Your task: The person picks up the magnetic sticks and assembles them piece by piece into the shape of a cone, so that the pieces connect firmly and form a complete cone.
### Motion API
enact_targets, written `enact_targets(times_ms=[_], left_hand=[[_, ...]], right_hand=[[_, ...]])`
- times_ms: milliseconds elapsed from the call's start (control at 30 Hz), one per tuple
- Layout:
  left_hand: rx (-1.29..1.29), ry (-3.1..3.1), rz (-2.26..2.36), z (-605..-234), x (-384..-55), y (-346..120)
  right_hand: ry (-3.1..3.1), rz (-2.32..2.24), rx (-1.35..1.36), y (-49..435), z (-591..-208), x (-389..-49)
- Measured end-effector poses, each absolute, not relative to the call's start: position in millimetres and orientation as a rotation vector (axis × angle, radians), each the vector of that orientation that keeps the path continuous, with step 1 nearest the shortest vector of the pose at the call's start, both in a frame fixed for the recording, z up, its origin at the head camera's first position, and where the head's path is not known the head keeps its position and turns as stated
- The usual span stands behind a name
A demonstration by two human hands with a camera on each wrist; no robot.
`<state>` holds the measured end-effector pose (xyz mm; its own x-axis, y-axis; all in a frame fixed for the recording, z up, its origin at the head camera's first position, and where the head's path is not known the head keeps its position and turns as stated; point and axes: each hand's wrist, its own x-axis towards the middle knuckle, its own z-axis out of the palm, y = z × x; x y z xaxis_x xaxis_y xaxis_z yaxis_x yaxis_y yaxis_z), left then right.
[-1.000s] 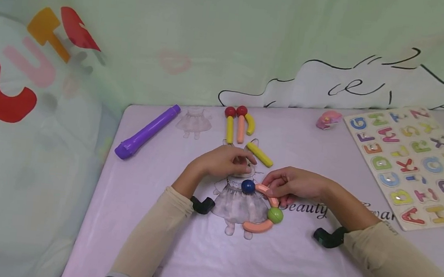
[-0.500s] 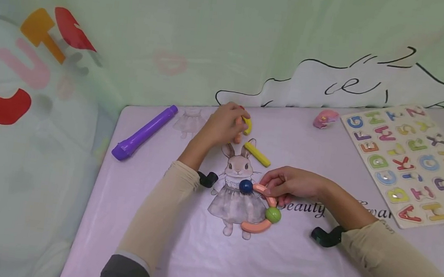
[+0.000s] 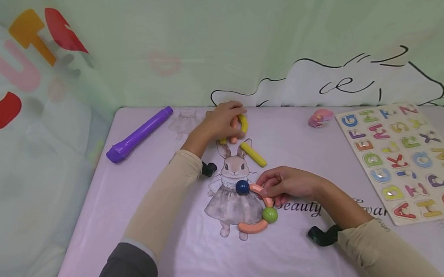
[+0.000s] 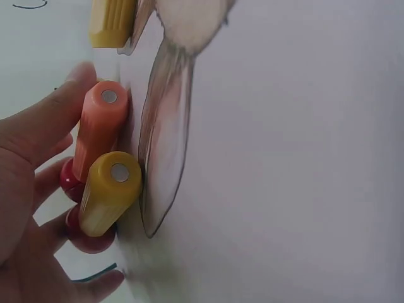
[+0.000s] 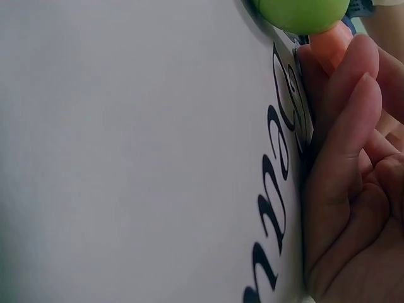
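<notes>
Above the printed rabbit, my left hand pinches a yellow curved magnetic stick between thumb and fingers at its two ends. Beside it, under the hand, lie a straight orange stick and a straight yellow stick, with red balls at their far ends. My right hand pinches an orange curved stick on the rabbit print. That stick joins a dark blue ball; a green ball and another orange curved stick continue the chain, its lower end free.
Just below the left hand is a loose yellow straight stick. A purple toy microphone lies at the left. The wooden letter board is at the right, near a pink hair clip. A fabric wall borders the table's back.
My left hand has moved away from the blue ball, up to the sticks at the back, and its thumb and fingers have closed on the yellow curved stick. The right hand has stayed in place.
</notes>
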<state>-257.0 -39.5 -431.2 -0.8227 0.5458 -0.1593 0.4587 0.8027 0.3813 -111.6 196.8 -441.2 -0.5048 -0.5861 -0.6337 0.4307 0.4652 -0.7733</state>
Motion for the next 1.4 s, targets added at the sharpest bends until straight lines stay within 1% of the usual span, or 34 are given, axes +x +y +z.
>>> enact_targets(times_ms=[433,800,1400], left_hand=[[0.724,2.687,0.423,-445.1,-254.6,-28.5],[0.764,2.655,0.479,-445.3,-254.2,-30.9],[0.789,2.671,0.472,-444.6,-249.1,-34.6]], right_hand=[[1.689,-1.258,-0.143,197.2,-441.0,-111.6],[1.687,-1.253,-0.126,196.9,-437.6,-111.9],[1.679,-1.265,-0.144,198.6,-442.5,-110.6]])
